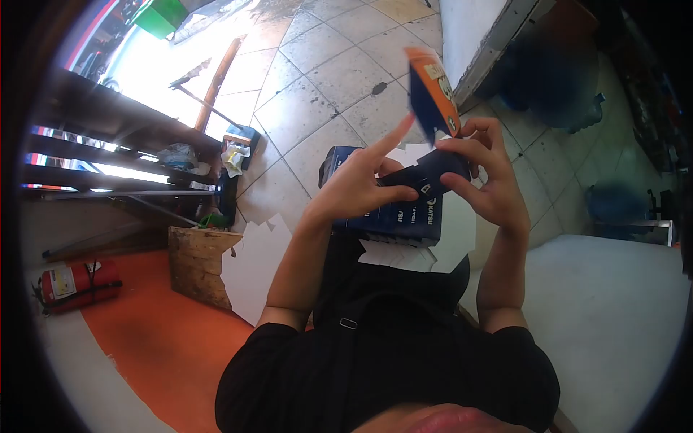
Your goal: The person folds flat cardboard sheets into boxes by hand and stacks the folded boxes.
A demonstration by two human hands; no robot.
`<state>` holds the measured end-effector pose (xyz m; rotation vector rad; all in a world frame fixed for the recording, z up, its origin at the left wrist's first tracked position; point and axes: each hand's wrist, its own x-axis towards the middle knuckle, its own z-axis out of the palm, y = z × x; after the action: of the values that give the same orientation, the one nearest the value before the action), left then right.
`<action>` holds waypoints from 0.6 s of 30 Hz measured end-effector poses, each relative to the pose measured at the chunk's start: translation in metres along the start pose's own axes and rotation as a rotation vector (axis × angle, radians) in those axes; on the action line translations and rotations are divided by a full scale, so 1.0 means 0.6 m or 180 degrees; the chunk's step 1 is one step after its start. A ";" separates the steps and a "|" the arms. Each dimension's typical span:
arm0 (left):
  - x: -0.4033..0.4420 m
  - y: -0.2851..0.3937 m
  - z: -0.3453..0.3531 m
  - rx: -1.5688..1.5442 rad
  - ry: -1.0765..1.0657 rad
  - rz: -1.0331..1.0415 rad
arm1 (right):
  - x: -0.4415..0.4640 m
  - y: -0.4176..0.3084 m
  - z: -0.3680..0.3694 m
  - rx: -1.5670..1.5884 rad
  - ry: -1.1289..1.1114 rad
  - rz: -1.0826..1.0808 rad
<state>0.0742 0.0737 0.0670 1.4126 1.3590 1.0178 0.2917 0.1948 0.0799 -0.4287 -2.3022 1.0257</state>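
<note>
A small dark blue carton with an orange-faced flap standing up is held between my two hands. My left hand grips its left end, thumb on the near side, with the index finger stretched up toward the flap. My right hand pinches the right end, thumb below and fingers near the flap's base. The inside of the carton is hidden from me. Beneath my hands lie dark blue boxes lettered KATSU, on a white surface with ragged edges.
On the left are a red fire extinguisher, a worn wooden board and a dark slatted rack. A green container stands at the far left. Blurred blue bottles sit beyond the white wall edge on the right.
</note>
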 end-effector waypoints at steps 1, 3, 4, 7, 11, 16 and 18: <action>-0.001 0.002 0.000 0.0061 -0.0039 -0.0035 | 0.000 -0.004 0.001 0.0004 0.0000 0.0000; -0.001 0.004 -0.003 0.0057 -0.0091 0.0077 | 0.002 -0.013 0.005 -0.0220 0.0066 0.0210; 0.000 0.005 -0.003 0.0053 -0.0139 0.0193 | 0.004 -0.013 0.010 -0.0226 0.0068 0.0218; 0.004 0.012 0.004 0.0160 -0.0110 0.0279 | 0.004 -0.008 0.023 -0.0530 0.0758 0.0602; 0.004 0.013 -0.001 -0.0007 -0.0197 0.0158 | -0.014 -0.009 0.014 -0.0405 0.0025 0.0105; 0.010 0.023 0.001 -0.0191 -0.0022 0.0193 | -0.009 -0.029 0.017 -0.0973 -0.0081 0.0006; 0.019 0.007 -0.007 0.0160 0.0359 0.0663 | -0.011 -0.019 0.013 -0.0730 0.0232 -0.0072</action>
<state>0.0720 0.0852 0.0718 1.5795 1.3464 1.2219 0.2913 0.1798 0.0819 -0.5211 -2.3615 0.7252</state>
